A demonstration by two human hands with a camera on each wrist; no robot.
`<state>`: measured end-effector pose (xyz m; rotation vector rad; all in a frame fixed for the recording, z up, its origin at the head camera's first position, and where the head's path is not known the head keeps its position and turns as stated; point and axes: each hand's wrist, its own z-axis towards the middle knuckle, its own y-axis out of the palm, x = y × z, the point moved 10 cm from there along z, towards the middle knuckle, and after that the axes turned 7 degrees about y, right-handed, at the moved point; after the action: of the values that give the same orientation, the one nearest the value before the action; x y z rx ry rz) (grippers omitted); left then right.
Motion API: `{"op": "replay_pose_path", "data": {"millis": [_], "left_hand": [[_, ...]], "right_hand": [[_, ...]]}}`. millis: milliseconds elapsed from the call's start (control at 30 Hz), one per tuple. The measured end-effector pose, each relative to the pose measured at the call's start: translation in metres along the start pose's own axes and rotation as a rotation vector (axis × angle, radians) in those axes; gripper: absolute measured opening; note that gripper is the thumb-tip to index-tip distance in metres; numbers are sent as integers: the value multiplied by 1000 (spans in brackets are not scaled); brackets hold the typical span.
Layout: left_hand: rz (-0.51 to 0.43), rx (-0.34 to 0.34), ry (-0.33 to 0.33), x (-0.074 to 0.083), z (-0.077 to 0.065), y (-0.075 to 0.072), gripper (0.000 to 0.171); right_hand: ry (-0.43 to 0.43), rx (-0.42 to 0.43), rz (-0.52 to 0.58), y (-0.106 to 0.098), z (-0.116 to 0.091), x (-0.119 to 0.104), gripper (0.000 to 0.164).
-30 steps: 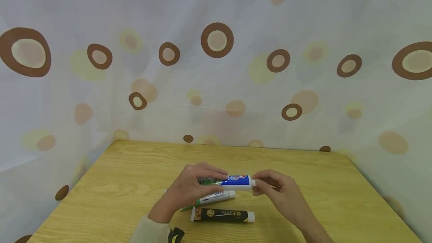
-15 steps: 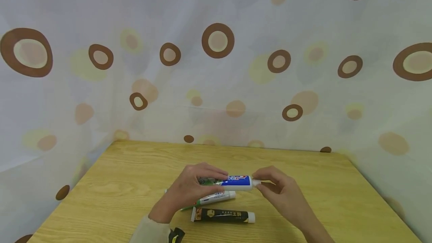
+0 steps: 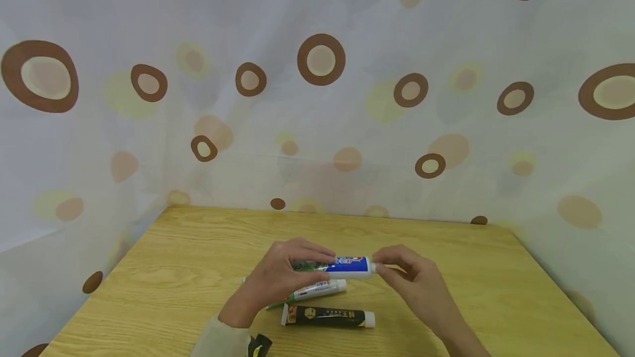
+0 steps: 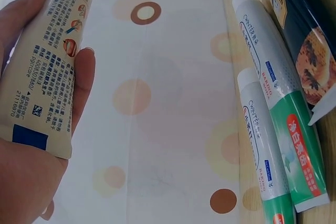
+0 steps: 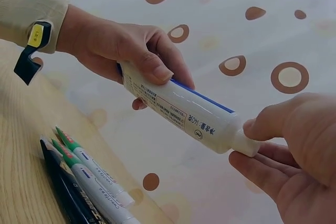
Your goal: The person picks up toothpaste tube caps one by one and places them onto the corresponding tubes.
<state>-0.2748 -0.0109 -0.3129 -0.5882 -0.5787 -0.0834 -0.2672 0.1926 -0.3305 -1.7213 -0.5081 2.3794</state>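
Above the table, my left hand (image 3: 280,269) grips a blue and white toothpaste tube (image 3: 350,267) lying level, its cap end to the right. Printed lines cover the tube's pale back in the left wrist view, where my thumb and fingers hold its sides. At the other end my right hand (image 3: 416,282) pinches the white cap (image 5: 245,144) between thumb and fingers. The cap sits at the tube's neck; whether it is loose cannot be seen.
Below the hands, a black toothpaste tube (image 3: 327,317) with a white cap lies on the wooden table (image 3: 198,252). Beside it lie two white and green toothpaste tubes (image 4: 275,93), side by side. A spotted curtain (image 3: 367,125) rises behind the table.
My right fingers have shifted slightly around the cap, showing more of it half a second ago and covering more of it now. The left hand and tube stay almost still.
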Motion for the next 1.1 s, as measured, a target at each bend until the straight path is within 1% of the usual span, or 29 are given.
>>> {"op": "replay_pose_path", "data": {"millis": [167,233,333,467,633,833,967,1100], "left_hand": [[7,2,-8,-2,1,0,25],[13,8,-1,-1,1,-1,25],[16,12,6,0,0,-1,25],[16,13,-1,0,0,-1,25],[23,12,-16,-1,1,-1,25],[29,6,-26,-3,1,-1,25],[25,5,-28,-4,0,0,25],[19,5,-31,-5,-1,0,25]], "right_hand": [[-75,-13,19,1,-2,-7,17],[-83,-12,14,1,-2,-8,16],[-48,-5,12,0,-1,-4,14],[14,3,6,-1,0,3,13],[42,10,-4,-2,1,6,15],[83,32,-56,-4,1,9,17],[80,50,-60,-4,1,8,15],[35,61,-39,-5,0,3,11]]}}
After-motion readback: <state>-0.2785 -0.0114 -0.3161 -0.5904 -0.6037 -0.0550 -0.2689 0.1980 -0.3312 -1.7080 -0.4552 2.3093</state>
